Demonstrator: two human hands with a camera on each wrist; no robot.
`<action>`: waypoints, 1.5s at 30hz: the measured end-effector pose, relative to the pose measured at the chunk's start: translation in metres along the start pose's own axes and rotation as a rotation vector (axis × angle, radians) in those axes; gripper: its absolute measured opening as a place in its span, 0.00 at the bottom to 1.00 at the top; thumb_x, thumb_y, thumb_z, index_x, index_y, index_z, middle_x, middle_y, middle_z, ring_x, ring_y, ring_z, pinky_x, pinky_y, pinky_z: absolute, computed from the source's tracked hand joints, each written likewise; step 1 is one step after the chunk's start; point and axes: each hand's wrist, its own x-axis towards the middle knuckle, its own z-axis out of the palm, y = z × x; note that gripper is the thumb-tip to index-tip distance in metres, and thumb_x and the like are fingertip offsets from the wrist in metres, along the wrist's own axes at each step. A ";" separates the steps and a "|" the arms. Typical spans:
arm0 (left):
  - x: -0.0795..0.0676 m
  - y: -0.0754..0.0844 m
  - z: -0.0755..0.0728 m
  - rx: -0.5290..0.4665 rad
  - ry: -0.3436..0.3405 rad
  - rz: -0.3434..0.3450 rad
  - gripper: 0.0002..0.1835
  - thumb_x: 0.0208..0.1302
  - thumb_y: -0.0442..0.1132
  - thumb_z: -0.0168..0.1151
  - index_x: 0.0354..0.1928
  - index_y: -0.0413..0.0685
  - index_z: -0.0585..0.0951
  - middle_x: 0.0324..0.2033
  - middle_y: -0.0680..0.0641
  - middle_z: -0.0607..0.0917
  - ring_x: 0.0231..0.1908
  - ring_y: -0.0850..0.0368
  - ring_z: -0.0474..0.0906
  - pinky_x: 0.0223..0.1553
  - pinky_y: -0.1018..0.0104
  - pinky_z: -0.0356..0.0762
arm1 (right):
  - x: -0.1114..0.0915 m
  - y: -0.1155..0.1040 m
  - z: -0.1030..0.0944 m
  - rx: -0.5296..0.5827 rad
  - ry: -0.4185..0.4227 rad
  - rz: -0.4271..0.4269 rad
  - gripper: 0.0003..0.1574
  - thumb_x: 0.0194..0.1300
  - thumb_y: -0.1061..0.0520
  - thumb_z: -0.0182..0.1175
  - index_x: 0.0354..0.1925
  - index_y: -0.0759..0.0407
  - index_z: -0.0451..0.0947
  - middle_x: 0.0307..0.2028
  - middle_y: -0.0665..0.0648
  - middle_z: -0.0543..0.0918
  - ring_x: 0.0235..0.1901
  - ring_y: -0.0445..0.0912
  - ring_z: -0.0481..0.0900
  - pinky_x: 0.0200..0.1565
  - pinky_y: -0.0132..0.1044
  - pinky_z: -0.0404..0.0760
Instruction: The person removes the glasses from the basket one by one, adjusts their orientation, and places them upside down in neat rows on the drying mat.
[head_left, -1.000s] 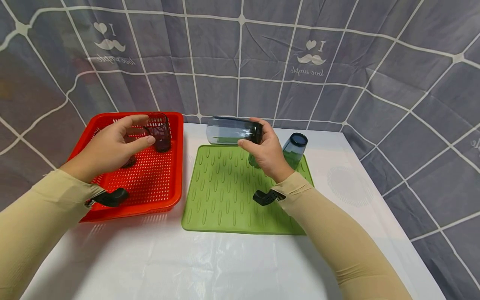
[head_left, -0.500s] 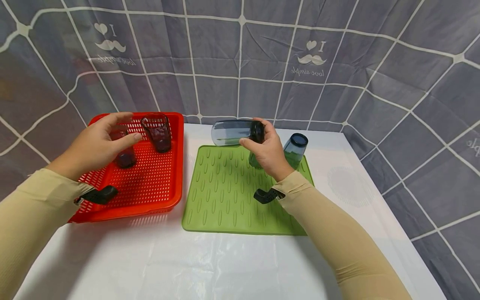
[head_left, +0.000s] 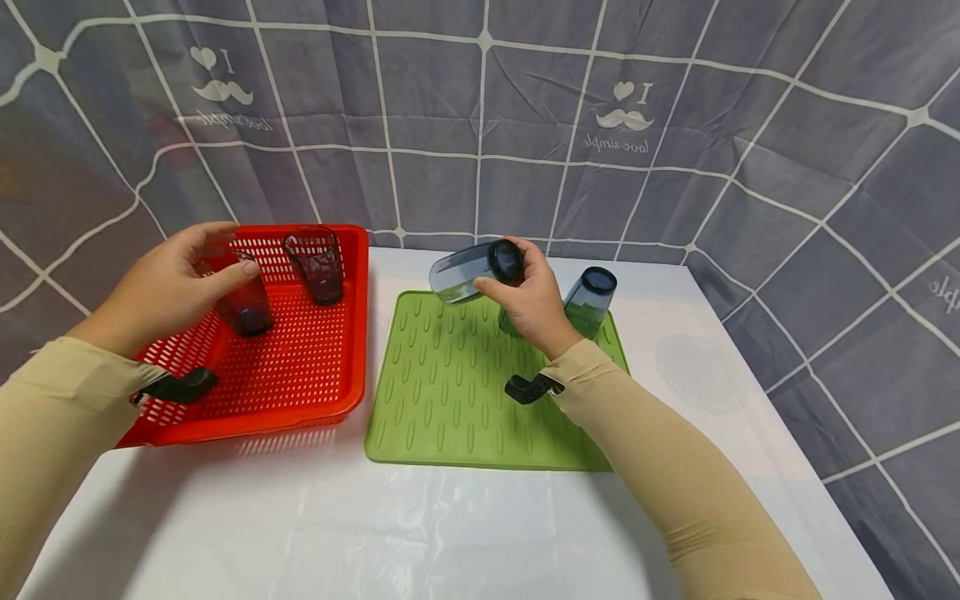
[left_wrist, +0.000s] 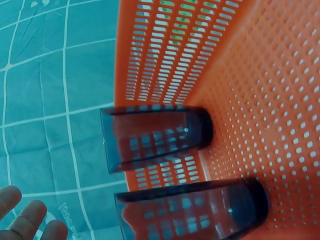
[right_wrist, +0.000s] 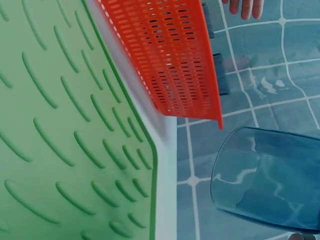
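My right hand [head_left: 534, 300] grips a blue-tinted drinking glass [head_left: 463, 275] near its thick base, holding it tilted above the far part of the green ridged mat [head_left: 442, 375]. Its open rim points left and slightly down. My left hand [head_left: 157, 287], fingers spread and holding nothing, hovers over the left side of the red basket [head_left: 356, 358]. Just beyond it a dark glass [head_left: 247, 310] stands in the basket, partly hidden by the fingers. In the left wrist view the fingertips [left_wrist: 32, 215] are apart from both basket glasses.
Another dark glass [head_left: 318, 268] stands upright at the basket's back right. On the mat's right side one blue glass [head_left: 589, 302] rests upside down; a second glass [head_left: 507, 323] is mostly hidden behind my right hand. A grey grid-patterned curtain [head_left: 442, 100] hangs behind the white table [head_left: 360, 525].
My left hand has drawn left, away from the back-right basket glass, uncovering both glasses there. The glass in my right hand has moved slightly right and its rim has dipped.
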 end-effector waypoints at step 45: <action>-0.003 -0.048 -0.008 0.055 0.048 -0.103 0.47 0.77 0.61 0.53 0.84 0.39 0.51 0.74 0.19 0.57 0.68 0.16 0.58 0.62 0.17 0.59 | 0.015 0.013 0.026 -0.333 -0.021 0.084 0.50 0.67 0.53 0.74 0.79 0.54 0.62 0.63 0.61 0.82 0.50 0.52 0.84 0.50 0.46 0.82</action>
